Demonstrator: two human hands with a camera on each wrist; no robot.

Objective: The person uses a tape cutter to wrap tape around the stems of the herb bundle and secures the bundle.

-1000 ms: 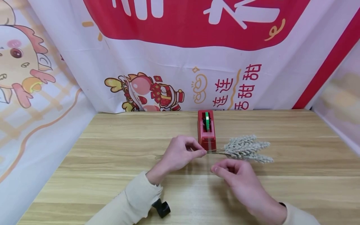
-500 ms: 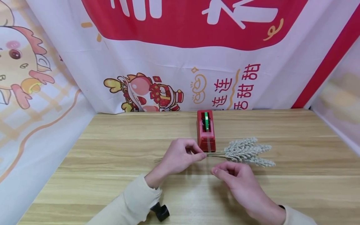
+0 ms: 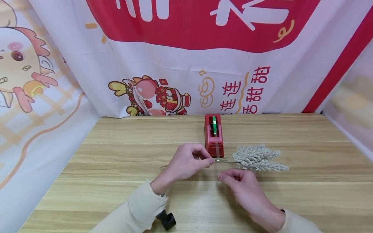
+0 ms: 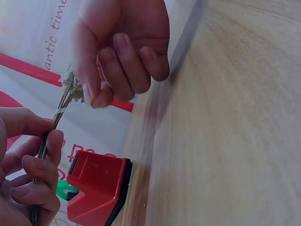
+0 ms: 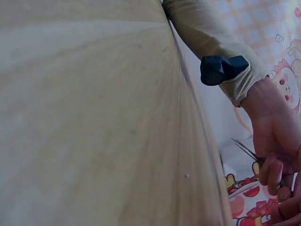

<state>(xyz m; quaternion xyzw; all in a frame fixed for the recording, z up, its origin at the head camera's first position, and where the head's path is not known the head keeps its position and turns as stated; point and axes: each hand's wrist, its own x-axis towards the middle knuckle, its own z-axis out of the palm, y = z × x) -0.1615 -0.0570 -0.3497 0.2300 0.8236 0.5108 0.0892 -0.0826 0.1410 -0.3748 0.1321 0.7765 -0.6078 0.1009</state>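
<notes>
My left hand (image 3: 186,161) pinches the thin stems of a bunch of grey-green artificial grass sprays (image 3: 257,158). Their fluffy heads point right, and the stem ends stick out left behind the hand. A strip of clear tape (image 3: 217,150) runs from the red tape dispenser (image 3: 214,136) toward me and crosses the stems beside my left fingertips. In the left wrist view, a shiny band of tape (image 4: 60,111) lies on the stems just above the thumb. My right hand (image 3: 247,189) pinches the strip's near end between thumb and forefinger, its other fingers curled.
Both hands work above a wood-grain table (image 3: 116,155). The dispenser, with its green tape roll (image 3: 214,125), stands just beyond the stems. A printed cloth (image 3: 175,58) hangs behind the table. A black wrist camera (image 3: 167,220) sticks out from the left sleeve.
The grass heads have turned about their stems and shifted slightly down and right. My right hand has drawn a little toward me, while the left stays almost in place.
</notes>
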